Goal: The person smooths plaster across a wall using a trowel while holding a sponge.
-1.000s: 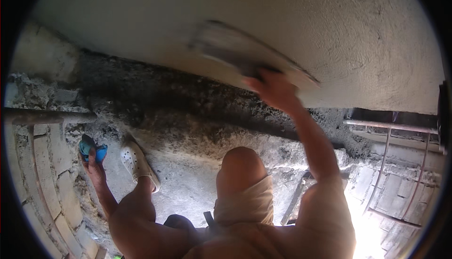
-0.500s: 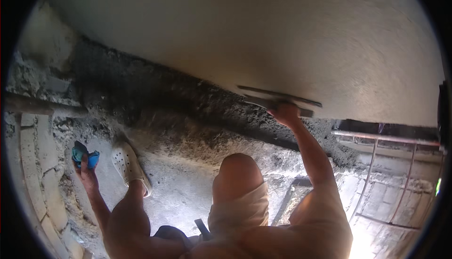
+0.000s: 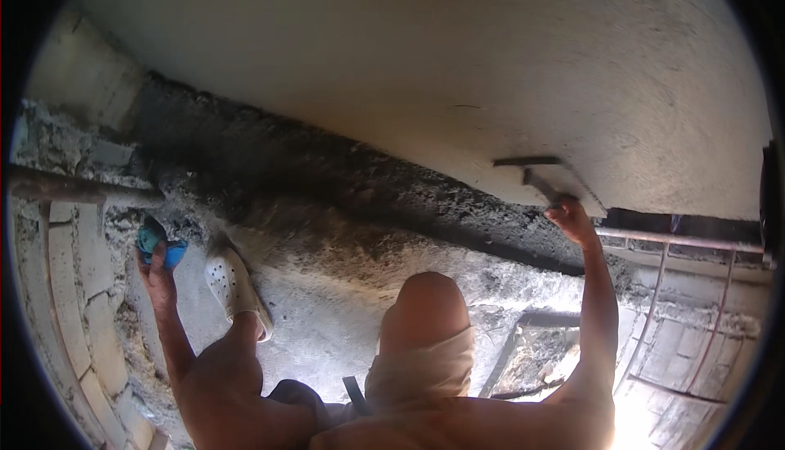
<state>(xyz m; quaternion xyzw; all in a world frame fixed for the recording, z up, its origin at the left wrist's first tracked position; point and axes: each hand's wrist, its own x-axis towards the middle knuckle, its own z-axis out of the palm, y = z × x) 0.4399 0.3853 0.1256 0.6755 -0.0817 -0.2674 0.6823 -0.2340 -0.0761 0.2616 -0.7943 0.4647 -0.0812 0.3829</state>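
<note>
A plastering trowel point(image 3: 539, 183) is in my right hand point(image 3: 574, 221), fingers closed round its handle. The trowel lies against the lower part of the smooth grey plastered wall point(image 3: 392, 58), near the wall's bottom edge at the right; its outline is partly blurred. Far off to the left, my left hand point(image 3: 159, 280) is raised above the floor and grips a small blue and teal piece point(image 3: 173, 254). Its kind is unclear; it looks soft or curved.
Dark crumbly rubble point(image 3: 270, 152) runs along the wall's foot. A white clog point(image 3: 231, 282) is on my left foot upon the concrete floor point(image 3: 307, 360). A pipe point(image 3: 86, 188) and blocks point(image 3: 106, 319) stand left. Metal bars point(image 3: 679, 240) and a framed opening point(image 3: 536, 352) lie right.
My right hand has moved the trowel to the right along the wall and turned it, with the arm stretched farther out. The left hand still grips the blue and teal piece.
</note>
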